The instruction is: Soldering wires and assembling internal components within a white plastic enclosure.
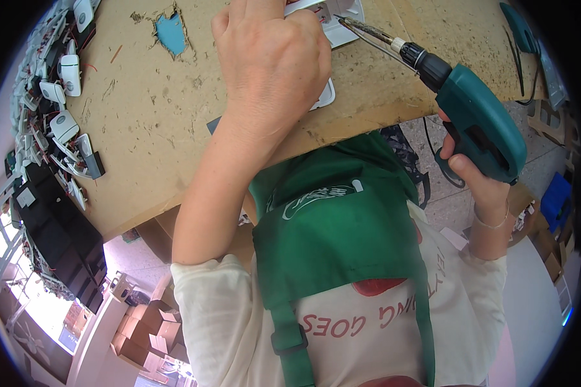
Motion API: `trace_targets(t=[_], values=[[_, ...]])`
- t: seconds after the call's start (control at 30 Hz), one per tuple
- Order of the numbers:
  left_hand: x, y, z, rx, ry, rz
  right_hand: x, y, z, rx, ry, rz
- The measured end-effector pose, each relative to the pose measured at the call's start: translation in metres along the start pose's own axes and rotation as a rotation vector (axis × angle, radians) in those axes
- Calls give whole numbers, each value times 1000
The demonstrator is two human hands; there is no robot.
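Observation:
My right hand (474,174) is wrapped round the handle of a dark green soldering gun (484,122). Its thin metal tip points left and reaches over an open white plastic casing (348,32) at the top of the view. Bits of red and wiring show inside that casing. Bent over the casing's near-left side, my left hand (274,55) has its fingers curled and grips it; the fingertips are mostly hidden behind the knuckles. Under the left wrist, another white plastic part (326,95) lies on the table, partly covered.
The worn brown tabletop (155,129) has a torn patch showing blue (171,33). Many small white devices (64,127) with wires crowd its left edge, beside black panels (58,226). A second green tool (519,26) with a black cord lies at far right. Cardboard boxes (135,335) stand lower left.

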State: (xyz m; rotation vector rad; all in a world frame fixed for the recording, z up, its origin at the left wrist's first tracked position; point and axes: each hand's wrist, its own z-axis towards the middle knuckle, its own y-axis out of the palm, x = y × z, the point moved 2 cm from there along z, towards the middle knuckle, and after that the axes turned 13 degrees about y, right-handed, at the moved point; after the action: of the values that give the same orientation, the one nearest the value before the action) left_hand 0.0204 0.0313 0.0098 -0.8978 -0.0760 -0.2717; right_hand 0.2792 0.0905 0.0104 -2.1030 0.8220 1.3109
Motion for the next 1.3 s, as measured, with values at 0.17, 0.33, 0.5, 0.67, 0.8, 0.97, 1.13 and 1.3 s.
trace_targets(t=[0.17, 0.33, 0.5, 0.67, 0.8, 0.97, 1.13, 1.3], values=[[0, 1, 0, 4, 22, 29, -5, -3, 6, -7, -34, -45], [1, 2, 1, 1, 21, 49, -9, -5, 8, -1, -8, -111], [1, 1, 2, 7, 3, 14, -17, -4, 9, 41, 18, -160], [1, 1, 2, 16, 17, 18, -16, -5, 12, 60, -12, -210], [0, 1, 3, 8, 16, 3, -17, -9, 14, 49, -24, -279], [-15, 30, -6, 605, 129, -400, -22, -9, 15, 70, -67, -347], [-3, 7, 1, 291, 81, -184, -23, -11, 15, 94, -62, -356], [-17, 29, -9, 484, 66, -408, -26, -10, 15, 95, -88, -403]])
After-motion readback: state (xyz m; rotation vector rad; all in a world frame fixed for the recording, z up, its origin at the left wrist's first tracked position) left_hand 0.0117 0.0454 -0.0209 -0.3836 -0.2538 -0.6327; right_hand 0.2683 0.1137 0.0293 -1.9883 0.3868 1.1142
